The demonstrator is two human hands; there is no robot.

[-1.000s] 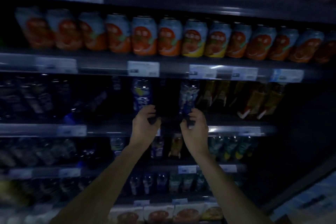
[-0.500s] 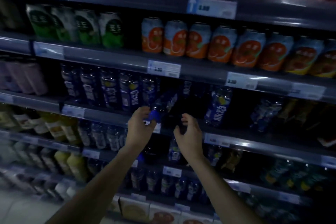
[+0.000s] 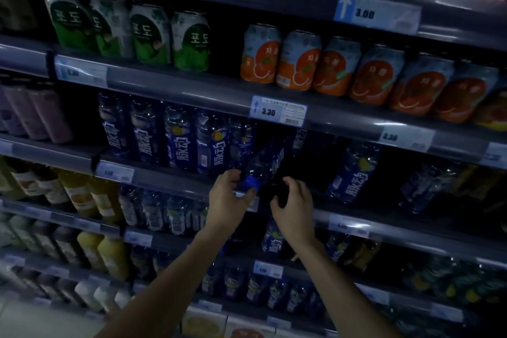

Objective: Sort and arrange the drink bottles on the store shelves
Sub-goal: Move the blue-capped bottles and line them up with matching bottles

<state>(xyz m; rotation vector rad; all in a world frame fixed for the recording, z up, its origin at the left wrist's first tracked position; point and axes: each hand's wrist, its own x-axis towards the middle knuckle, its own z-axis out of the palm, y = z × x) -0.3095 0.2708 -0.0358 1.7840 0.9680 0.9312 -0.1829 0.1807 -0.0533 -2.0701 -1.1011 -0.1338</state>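
Directly below the 3.30 price tag (image 3: 278,111), the tilted bottle (image 3: 267,164) lies at a slant in the shelf bay. Its base points back and up toward the tag, and its blue cap (image 3: 251,183) points out over the shelf edge (image 3: 170,181). The left hand (image 3: 229,202), below and a little left of the tag, grips the bottle at the cap end, fingers curled over the neck and thumb under the cap. The right hand (image 3: 296,207), below and slightly right of the tag and just beside the left hand, has its fingers curled inward around a dark patch; the light is too poor to tell whether it holds anything. Down-left of the tag, a row of upright blue bottles (image 3: 178,143) stands side by side, the nearest just beside the tilted one. Down-right of the tag, well apart from that row, stands a lone blue bottle (image 3: 354,173). Above the tag to the right sit orange cans (image 3: 315,63); above it to the left, green cans (image 3: 137,33).
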